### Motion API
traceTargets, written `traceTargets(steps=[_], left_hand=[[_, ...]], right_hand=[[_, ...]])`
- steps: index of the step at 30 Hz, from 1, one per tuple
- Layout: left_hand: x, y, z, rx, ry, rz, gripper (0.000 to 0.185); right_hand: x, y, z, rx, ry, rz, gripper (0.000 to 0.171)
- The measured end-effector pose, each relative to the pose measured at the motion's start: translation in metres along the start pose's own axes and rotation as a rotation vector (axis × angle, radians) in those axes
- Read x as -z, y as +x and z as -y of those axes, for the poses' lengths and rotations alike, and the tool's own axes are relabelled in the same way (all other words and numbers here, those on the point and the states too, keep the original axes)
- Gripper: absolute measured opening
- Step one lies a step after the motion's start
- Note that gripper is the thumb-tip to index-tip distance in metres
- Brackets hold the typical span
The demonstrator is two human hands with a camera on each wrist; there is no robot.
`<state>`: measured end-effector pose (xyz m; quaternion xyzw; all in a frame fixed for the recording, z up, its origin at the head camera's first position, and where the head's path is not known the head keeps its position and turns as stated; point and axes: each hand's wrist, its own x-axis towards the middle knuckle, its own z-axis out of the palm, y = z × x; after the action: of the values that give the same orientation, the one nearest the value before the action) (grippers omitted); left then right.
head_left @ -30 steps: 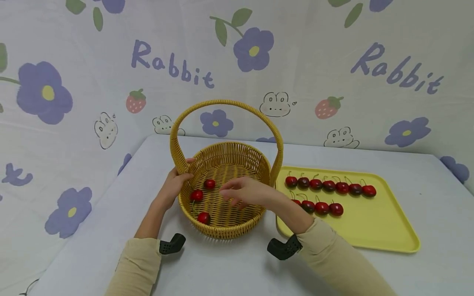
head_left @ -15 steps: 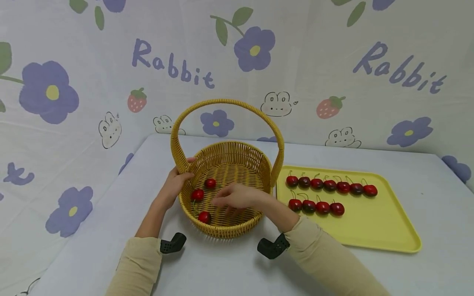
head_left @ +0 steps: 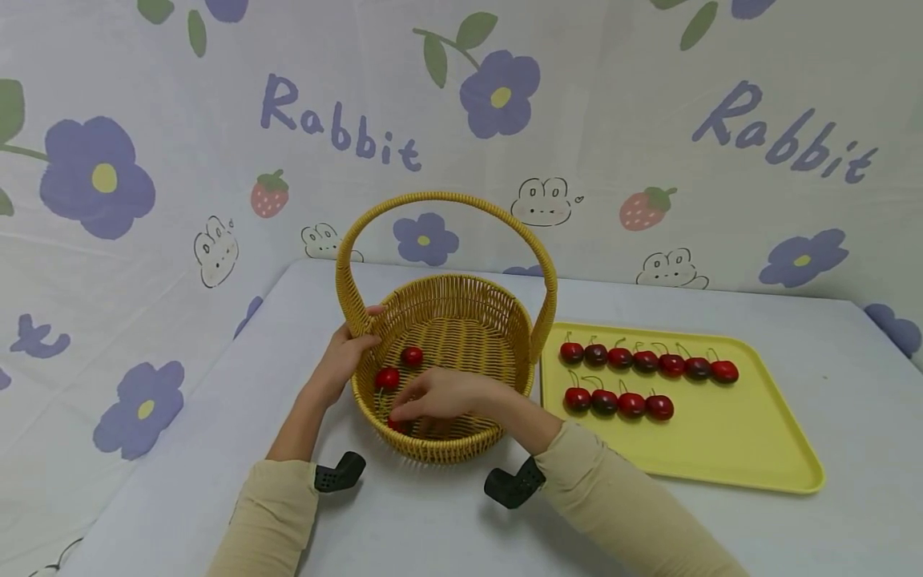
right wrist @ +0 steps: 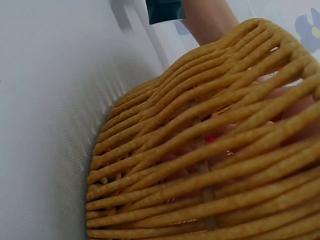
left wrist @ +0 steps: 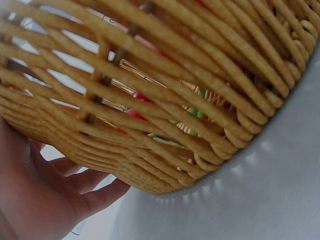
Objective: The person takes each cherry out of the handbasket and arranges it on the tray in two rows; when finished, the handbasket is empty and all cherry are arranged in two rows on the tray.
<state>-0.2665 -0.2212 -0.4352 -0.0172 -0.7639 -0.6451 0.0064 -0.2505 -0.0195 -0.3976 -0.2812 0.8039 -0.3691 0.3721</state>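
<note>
My left hand (head_left: 340,362) grips the yellow woven basket (head_left: 447,453) at the left foot of its tall arched handle (head_left: 447,196), thumb in front and a fingertip showing behind. In the left wrist view its fingers (left wrist: 102,195) lie against the outer wall. My right hand (head_left: 450,398) reaches down inside the basket, fingertips right at a red cherry (head_left: 397,426) near the front left wall and partly covering it. I cannot tell whether they pinch it. Two more cherries, one at the left wall (head_left: 387,379) and one farther back (head_left: 412,356), lie on the basket floor.
A yellow tray (head_left: 735,449) lies right of the basket, close to its side. On it stand two rows of dark red stemmed cherries, a back row (head_left: 645,362) and a shorter front row (head_left: 604,403). A patterned cloth (head_left: 461,96) hangs behind the white table (head_left: 404,529).
My right hand has moved left and down inside the basket, from over its middle to the front left cherry. The left hand keeps its hold; the view has shifted slightly.
</note>
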Motion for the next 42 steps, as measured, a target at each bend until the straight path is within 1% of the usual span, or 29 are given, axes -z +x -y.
traceTargets(steps=[6,9,13,17,22,26,35,39,42], left_hand=[[0.0,0.0,0.0,0.003,0.004,-0.007,0.047],[0.0,0.0,0.0,0.004,0.001,-0.007,0.047],[0.0,0.001,0.001,0.004,-0.003,-0.006,0.047],[-0.001,0.0,0.001,0.003,0.001,-0.008,0.047],[-0.001,-0.001,0.0,0.002,0.007,-0.011,0.047],[-0.001,0.0,0.0,0.005,0.007,-0.008,0.048],[-0.001,0.0,-0.001,0.002,0.004,-0.006,0.048],[-0.001,0.0,-0.001,0.0,0.006,-0.004,0.048],[-0.001,-0.001,-0.001,-0.002,0.007,-0.004,0.048]], right_hand=[[-0.001,0.002,-0.002,0.052,-0.031,0.041,0.02],[0.001,0.0,-0.002,0.065,-0.032,0.012,0.023],[0.006,-0.005,-0.005,0.068,0.018,-0.042,0.031],[0.013,-0.011,-0.008,0.089,0.054,-0.055,0.035],[0.021,-0.025,-0.007,0.115,0.092,-0.069,0.034],[0.027,-0.036,-0.009,0.132,0.117,-0.084,0.037],[0.038,-0.061,-0.014,0.197,0.109,-0.127,0.037],[0.042,-0.073,-0.02,0.202,0.14,-0.139,0.038],[0.044,-0.081,-0.024,0.201,0.185,-0.148,0.038]])
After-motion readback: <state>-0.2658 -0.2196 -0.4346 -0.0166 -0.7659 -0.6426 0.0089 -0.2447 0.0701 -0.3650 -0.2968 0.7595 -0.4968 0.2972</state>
